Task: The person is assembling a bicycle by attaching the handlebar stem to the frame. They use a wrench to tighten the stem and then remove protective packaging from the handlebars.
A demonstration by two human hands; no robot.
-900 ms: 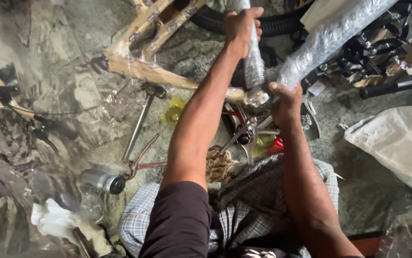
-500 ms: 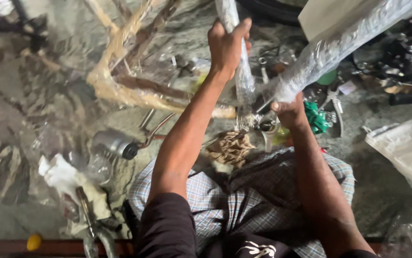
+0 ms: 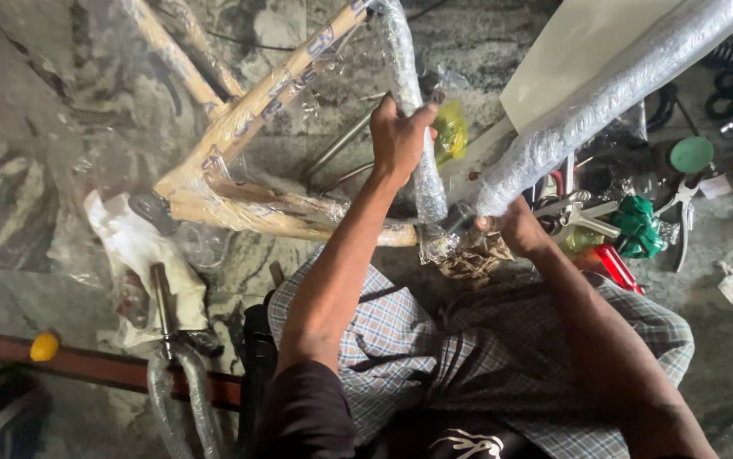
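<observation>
Plastic-wrapped frame tube [image 3: 409, 102] at upper centre, gripped by closed left hand [image 3: 399, 136]. Right hand [image 3: 515, 225] at centre right, closed on lower end of second wrapped tube [image 3: 613, 93]. Tan frame [image 3: 247, 127] at upper left.

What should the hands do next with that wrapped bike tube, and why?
Probably peel the plastic wrap off the lower end. The left hand already grips the wrapped tube steady, and the right hand sits at the bottom joint, where the wrap bunches loosely. The tan frame is wrapped too.
</observation>
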